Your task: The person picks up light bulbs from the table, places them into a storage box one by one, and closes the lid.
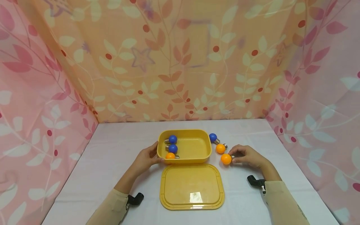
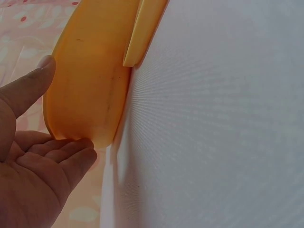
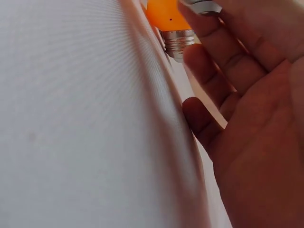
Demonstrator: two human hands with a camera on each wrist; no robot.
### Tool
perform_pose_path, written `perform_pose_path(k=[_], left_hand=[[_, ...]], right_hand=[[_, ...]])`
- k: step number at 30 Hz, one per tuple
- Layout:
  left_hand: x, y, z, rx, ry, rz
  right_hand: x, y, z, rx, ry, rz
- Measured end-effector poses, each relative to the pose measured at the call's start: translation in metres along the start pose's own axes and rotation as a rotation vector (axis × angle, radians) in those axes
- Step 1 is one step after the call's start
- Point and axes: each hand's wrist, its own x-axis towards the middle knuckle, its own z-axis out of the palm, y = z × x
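My left hand (image 1: 146, 160) holds the left end of a yellow plastic box (image 1: 185, 161), thumb at the front corner and fingers along the side. Inside lie a blue light bulb (image 1: 172, 139), a second blue bulb (image 1: 172, 149) and an orange bulb (image 1: 170, 155), all toward the left. Right of the box, my right hand (image 1: 248, 156) pinches an orange light bulb (image 1: 226, 159) by its metal screw base (image 3: 205, 6). Just behind that bulb lies another orange bulb (image 1: 220, 148), with a blue bulb (image 1: 212, 137) beside the box's right wall.
A yellow lid (image 1: 192, 187) lies flat on the white tablecloth (image 1: 118, 140), directly in front of the box. Patterned cloth (image 1: 180, 78) hangs behind the table and along both sides. A black wrist device (image 1: 136, 199) is worn on each arm.
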Motion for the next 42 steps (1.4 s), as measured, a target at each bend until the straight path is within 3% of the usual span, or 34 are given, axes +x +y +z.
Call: perform_pose_path(k=[24,32,42], left_hand=[[0.002,0.003,-0.001,-0.005,-0.004,0.0],[0.002,0.003,0.0,0.005,-0.003,-0.002],[0.0,0.001,0.0,0.0,-0.004,0.004]], right_hand=[[0.001,-0.031,-0.009,-0.033,0.161,-0.066],[0.006,-0.045,-0.012,-0.112,0.196,-0.036],[0.021,-0.082,-0.02,-0.25,0.208,-0.055]])
